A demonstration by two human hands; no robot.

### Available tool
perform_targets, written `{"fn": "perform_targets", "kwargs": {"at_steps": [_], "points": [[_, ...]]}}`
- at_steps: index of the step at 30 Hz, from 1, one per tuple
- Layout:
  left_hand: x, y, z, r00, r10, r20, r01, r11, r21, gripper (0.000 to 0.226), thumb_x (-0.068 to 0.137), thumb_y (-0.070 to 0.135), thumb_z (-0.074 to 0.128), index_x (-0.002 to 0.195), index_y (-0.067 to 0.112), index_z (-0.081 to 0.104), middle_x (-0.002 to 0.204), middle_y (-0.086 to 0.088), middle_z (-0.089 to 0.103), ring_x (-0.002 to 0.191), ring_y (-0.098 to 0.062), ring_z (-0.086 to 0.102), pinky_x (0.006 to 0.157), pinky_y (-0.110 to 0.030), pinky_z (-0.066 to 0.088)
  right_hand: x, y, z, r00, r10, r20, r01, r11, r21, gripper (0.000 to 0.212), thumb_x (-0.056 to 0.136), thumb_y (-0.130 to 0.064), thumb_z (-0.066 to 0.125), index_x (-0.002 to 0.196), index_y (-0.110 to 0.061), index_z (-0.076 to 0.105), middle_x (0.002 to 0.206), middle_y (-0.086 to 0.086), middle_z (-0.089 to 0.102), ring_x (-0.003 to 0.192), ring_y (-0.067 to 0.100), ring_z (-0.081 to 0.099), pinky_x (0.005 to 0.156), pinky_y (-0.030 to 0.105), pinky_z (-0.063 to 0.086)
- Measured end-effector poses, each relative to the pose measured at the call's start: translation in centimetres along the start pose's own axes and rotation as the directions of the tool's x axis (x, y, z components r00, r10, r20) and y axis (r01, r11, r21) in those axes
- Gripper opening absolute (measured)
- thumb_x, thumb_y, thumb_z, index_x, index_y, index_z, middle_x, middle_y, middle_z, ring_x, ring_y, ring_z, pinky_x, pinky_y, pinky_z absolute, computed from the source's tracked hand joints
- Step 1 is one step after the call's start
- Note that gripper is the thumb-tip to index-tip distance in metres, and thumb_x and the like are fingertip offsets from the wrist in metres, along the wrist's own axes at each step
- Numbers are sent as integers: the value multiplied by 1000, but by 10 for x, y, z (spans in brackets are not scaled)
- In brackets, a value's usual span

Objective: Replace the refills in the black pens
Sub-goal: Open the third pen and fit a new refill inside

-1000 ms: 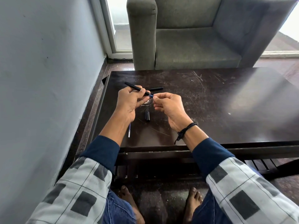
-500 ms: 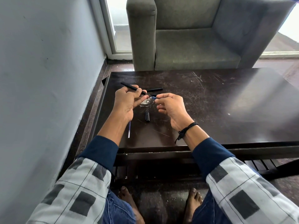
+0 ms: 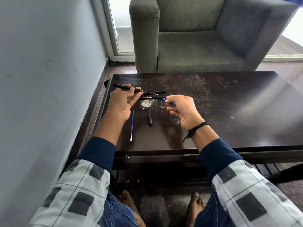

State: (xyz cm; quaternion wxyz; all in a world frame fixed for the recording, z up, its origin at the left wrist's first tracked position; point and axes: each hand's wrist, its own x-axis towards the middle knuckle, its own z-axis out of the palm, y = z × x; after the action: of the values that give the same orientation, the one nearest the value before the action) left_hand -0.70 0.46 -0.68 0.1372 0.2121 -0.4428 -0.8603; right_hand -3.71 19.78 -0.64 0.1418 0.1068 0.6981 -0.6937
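Grey wall (image 3: 49, 79) closes off the left side of the room, and a grey armchair (image 3: 196, 51) stands just beyond a low, dark, badly scratched counter (image 3: 229, 104). A person sits at the near edge with both forearms over the top.

The left hand (image 3: 124, 104) is raised above the counter's left end. Its grip is closed, thumb against curled fingers, round a black pen (image 3: 122, 86) that slants from upper left down to the right, with a thin pale point showing at its right end. The right hand (image 3: 183, 110) hangs a little apart from the left. Its grip is a fingertip pinch on a slim blue piece (image 3: 164, 98), too blurred for me to say more about it. A black cord (image 3: 195, 128) circles that wrist.

Between the two hands, a second black pen (image 3: 147, 97) with white lettering lies flat on the counter. Just behind it is another black tube (image 3: 159, 91), partly hidden by the held pen. Nearer the person, a loose blue refill (image 3: 132, 128) lies lengthways beside the left forearm, and a short black pen part (image 3: 149, 120) lies just to its right. A pale scuffed patch (image 3: 146, 104) marks the wood by the lettered pen.
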Motion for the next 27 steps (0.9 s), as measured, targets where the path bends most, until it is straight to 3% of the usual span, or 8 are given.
{"fn": "perform_targets", "kwargs": {"at_steps": [5, 10, 13, 19, 21, 23, 25, 27], "points": [[1, 9, -4, 1000, -18, 4, 18, 993, -117, 18, 96, -10, 52, 91, 7, 54, 71, -9, 74, 78, -22, 76, 85, -35, 61, 4, 4, -4, 998, -69, 7, 68, 959, -275, 9, 68, -7, 72, 72, -14, 75, 80, 5, 74, 64, 18, 60, 51, 22, 46], [0, 6, -5, 998, -47, 39, 53, 985, -165, 19, 94, -11, 54, 87, 6, 56, 82, -16, 72, 82, -25, 76, 78, -34, 62, 1, 14, 4, 976, -155, 151, 214, 608, -764, 17, 79, -13, 71, 71, -27, 70, 85, -5, 73, 85, 21, 69, 81, 36, 58], [2, 5, -5, 997, -55, 48, 62, 985, -162, 19, 94, -11, 55, 87, 6, 57, 86, -16, 70, 86, -25, 75, 74, -32, 62, -3, 17, 9, 975, -129, 180, 221, 532, -817, 11, 82, -16, 69, 84, -26, 71, 95, 2, 74, 92, 28, 70, 87, 41, 59], [-1, 4, -1, 997, -60, 40, 65, 987, -150, 19, 94, -12, 54, 86, 6, 57, 79, -14, 71, 84, -25, 75, 77, -33, 63, -3, 17, 11, 979, -93, 183, 206, 460, -864, 10, 84, -17, 69, 84, -25, 73, 77, -10, 66, 96, 25, 67, 103, 47, 47], [-2, 3, -1, 997, -64, 36, 69, 987, -148, 19, 93, -12, 54, 87, 5, 57, 84, -15, 70, 86, -26, 74, 77, -34, 63, -2, 17, 11, 978, -106, 177, 206, 484, -851, 11, 80, -18, 73, 78, -29, 70, 78, -11, 67, 95, 22, 66, 103, 47, 46], [-2, 2, 0, 997, -67, 34, 71, 987, -143, 18, 93, -13, 55, 86, 4, 57, 88, -16, 68, 86, -26, 74, 77, -35, 63, 0, 15, 12, 975, -144, 168, 221, 652, -725, 16, 72, -18, 79, 77, -29, 69, 84, -8, 72, 91, 20, 69, 94, 46, 54], [-2, 0, 2, 996, -75, 37, 80, 987, -142, 18, 94, -12, 55, 87, 4, 57, 90, -17, 66, 85, -26, 74, 75, -34, 63, 1, 11, 9, 970, -179, 162, 232, 878, -418, 23, 70, -9, 83, 84, -25, 72, 84, -2, 73, 80, 16, 68, 77, 39, 58], [-2, -3, 3, 996, -84, 44, 89, 985, -145, 18, 94, -12, 54, 87, 4, 56, 89, -17, 66, 82, -26, 75, 72, -33, 63, -1, 7, 7, 969, -154, 190, 182, 974, -138, 27, 75, -6, 84, 97, -19, 75, 80, -2, 72, 75, 12, 64, 65, 25, 50]]}}
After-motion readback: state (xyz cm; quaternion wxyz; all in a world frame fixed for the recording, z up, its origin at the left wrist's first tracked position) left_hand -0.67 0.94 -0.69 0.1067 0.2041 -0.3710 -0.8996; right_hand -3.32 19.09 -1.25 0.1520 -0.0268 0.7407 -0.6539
